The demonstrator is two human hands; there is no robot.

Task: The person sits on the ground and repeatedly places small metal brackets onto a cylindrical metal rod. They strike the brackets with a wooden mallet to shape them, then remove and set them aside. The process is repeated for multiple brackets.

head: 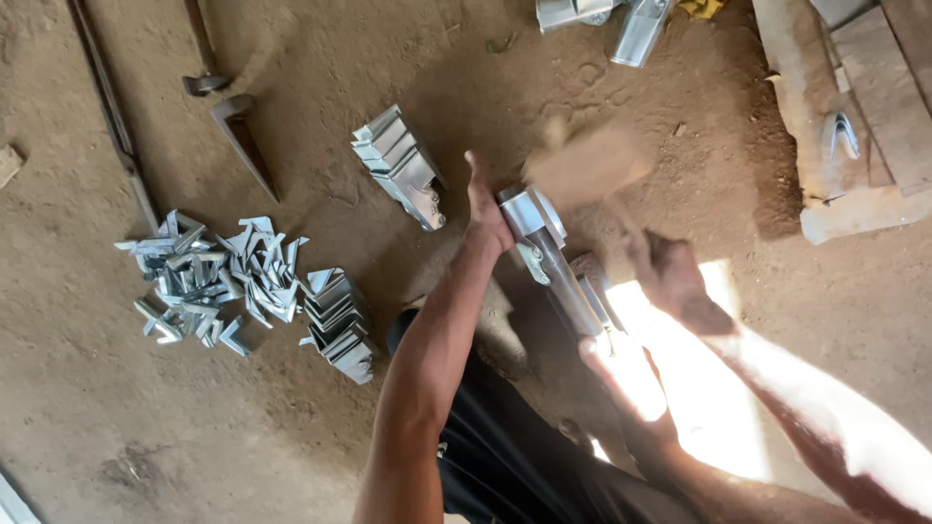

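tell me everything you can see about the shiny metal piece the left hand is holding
The metal piece looks like bent galvanised sheet, silvery and glossy, with a small bracket-like tab on its lower side. It sits on the upper end of a long dark bar that slants down to the right above the dirt floor. The left hand grips its left edge, and a blurred wooden mallet, held by the right hand, is right above it.

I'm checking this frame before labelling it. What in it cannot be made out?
Head view:
- Wooden mallet head: motion-blurred.
- Right hand: blurred, partly washed out by the sun patch.
- Left hand: fingers hidden behind it, against the metal piece.
- Metal parts: cut by top edge.
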